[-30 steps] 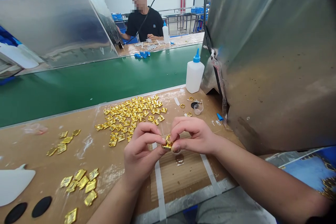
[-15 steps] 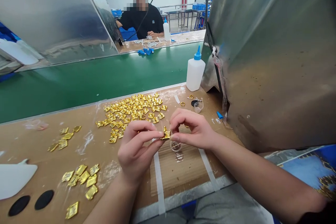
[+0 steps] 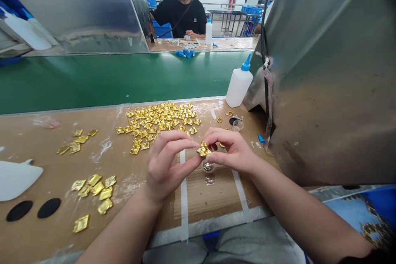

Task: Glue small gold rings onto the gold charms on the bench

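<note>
Between my hands is a small gold piece [image 3: 203,149] with an upright part on a squarish base. My right hand [image 3: 229,148] pinches it from the right with thumb and index finger. My left hand [image 3: 173,161] is at its left side, thumb tip and fingers close around its edge. Just below the piece stands a small clear round dish [image 3: 208,166], and a clear square bit [image 3: 209,179] lies nearer me on the cardboard mat [image 3: 210,202]. A large group of gold pieces [image 3: 161,117] spreads behind my left hand.
Smaller gold groups [image 3: 97,187] and two black discs [image 3: 49,208] lie left. A white bottle [image 3: 239,87] stands behind my right hand, beside a metal housing [image 3: 324,90]. Beyond the green belt [image 3: 93,78] sits a person [image 3: 188,16].
The camera view has shifted. The gold piece has turned between my fingers, and my left fingers have spread a little.
</note>
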Tool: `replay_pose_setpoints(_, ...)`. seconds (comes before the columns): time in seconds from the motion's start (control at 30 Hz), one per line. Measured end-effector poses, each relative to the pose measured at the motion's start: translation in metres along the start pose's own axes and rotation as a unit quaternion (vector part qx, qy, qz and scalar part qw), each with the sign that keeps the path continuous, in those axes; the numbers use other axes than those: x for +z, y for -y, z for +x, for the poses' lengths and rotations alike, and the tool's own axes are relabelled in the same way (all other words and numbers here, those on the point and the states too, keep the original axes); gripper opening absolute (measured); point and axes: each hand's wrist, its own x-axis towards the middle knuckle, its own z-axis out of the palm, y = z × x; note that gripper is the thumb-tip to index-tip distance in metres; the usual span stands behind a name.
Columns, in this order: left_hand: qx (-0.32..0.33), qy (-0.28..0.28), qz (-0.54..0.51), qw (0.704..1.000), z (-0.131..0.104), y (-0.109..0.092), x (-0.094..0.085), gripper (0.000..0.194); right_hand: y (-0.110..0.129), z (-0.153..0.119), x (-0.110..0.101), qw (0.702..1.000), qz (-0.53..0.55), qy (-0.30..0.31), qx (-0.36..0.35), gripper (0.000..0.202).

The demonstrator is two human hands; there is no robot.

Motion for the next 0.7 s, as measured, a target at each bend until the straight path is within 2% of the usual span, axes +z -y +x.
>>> replay_pose_setpoints(0.17, -0.023, -0.001, -0.014, 1.0, 0.0, 0.002, 0.0, 0.058, -0.001, 0.0, -0.006, 1.0, 0.006, -0.027, -0.004, 0.021)
replay_pose_setpoints(0.23, -0.035, 0.009, -0.04, 0.999, 0.0, 0.001, 0.0, 0.057, -0.001, -0.001, -0.007, 0.998, -0.031, -0.047, -0.028, 0.022)
replay_pose_setpoints(0.3, -0.08, 0.029, -0.082, 0.993, -0.001, 0.001, 0.001, 0.049, 0.0, -0.001, -0.008, 0.99, -0.108, -0.066, -0.065, 0.022)
replay_pose_setpoints(0.4, -0.197, 0.06, -0.184, 0.961, -0.002, 0.003, 0.005, 0.033, 0.001, -0.002, -0.008, 0.953, -0.26, -0.078, -0.137, 0.026)
replay_pose_setpoints(0.5, -0.279, 0.055, -0.282, 0.916, -0.004, 0.006, 0.009, 0.027, 0.0, -0.002, -0.008, 0.905, -0.367, -0.08, -0.2, 0.026)
replay_pose_setpoints(0.6, -0.304, 0.047, -0.316, 0.898, -0.005, 0.007, 0.01, 0.026, -0.002, -0.003, -0.009, 0.875, -0.42, -0.067, -0.23, 0.025)
replay_pose_setpoints(0.7, -0.284, 0.047, -0.294, 0.911, -0.004, 0.006, 0.009, 0.025, -0.003, -0.005, -0.01, 0.861, -0.443, -0.048, -0.244, 0.027)
